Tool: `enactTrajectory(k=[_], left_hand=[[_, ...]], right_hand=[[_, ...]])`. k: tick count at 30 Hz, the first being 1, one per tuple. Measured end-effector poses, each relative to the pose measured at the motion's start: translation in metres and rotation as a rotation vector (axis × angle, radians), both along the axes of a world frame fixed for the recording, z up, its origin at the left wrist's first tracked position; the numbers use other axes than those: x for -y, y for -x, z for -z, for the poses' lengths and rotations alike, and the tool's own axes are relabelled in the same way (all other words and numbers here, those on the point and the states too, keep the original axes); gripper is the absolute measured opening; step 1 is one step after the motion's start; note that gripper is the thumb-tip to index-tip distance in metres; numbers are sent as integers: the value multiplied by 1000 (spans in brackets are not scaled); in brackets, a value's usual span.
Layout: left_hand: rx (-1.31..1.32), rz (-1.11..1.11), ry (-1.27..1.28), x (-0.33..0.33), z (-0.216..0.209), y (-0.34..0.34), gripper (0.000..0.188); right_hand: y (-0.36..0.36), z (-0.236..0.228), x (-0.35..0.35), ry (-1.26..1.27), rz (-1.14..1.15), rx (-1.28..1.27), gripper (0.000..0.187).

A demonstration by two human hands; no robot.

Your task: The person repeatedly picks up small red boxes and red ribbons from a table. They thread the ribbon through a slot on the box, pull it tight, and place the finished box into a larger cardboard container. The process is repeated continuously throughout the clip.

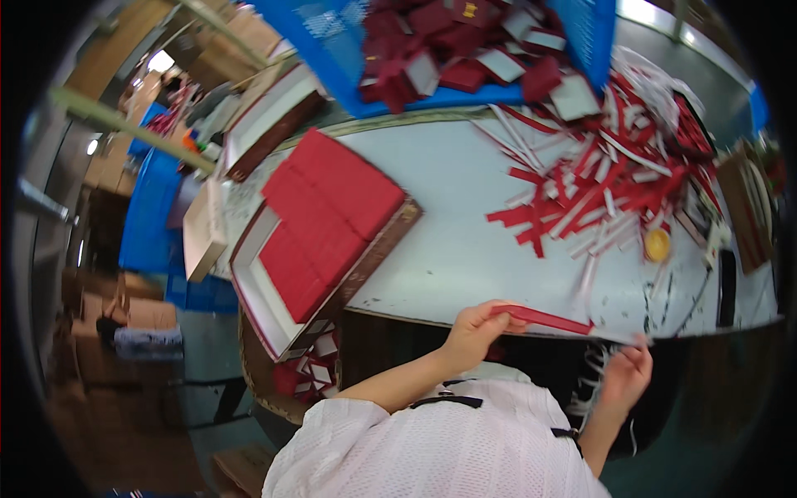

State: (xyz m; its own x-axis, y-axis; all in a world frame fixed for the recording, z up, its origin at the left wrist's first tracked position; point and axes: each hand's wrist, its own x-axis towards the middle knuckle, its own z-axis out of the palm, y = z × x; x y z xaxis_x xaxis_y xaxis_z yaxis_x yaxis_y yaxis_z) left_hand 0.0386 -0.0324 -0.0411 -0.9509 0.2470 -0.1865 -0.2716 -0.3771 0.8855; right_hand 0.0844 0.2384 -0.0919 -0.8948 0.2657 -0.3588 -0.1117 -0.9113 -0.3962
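Observation:
Near the table's front edge, my left hand [475,334] pinches one end of a red strip [548,319]. Toward the right the strip ends in a white part [613,335], and the fingertips of my right hand [627,375] are closed on that white end. The strip is stretched between both hands, slightly slanted. Beyond them, a tangled pile of red and white strips [594,191] covers the table's right side. To the left stands an open tray-like box [344,290] filled with red blocks or small boxes [332,195].
A blue crate [490,97] of small dark red boxes [452,50] stands at the table's far side. Below the left box is a carton with more small red and white pieces [315,365]. A yellow roll [657,244] lies by the strips. Blue bins [149,216] stand further left.

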Motion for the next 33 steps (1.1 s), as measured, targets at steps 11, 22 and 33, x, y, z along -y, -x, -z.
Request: enactTrajectory(k=[11, 22, 33], left_hand=[[-137, -237, -781, 106, -65, 11, 15], [-681, 467, 231, -7, -103, 47, 16], [-969, -75, 1950, 96, -44, 292, 53]], right_hand=[[-68, 131, -154, -1352, 70, 1015, 40], [41, -148, 95, -2330, 87, -602, 33], [-2, -138, -30, -499, 132, -634, 25]])
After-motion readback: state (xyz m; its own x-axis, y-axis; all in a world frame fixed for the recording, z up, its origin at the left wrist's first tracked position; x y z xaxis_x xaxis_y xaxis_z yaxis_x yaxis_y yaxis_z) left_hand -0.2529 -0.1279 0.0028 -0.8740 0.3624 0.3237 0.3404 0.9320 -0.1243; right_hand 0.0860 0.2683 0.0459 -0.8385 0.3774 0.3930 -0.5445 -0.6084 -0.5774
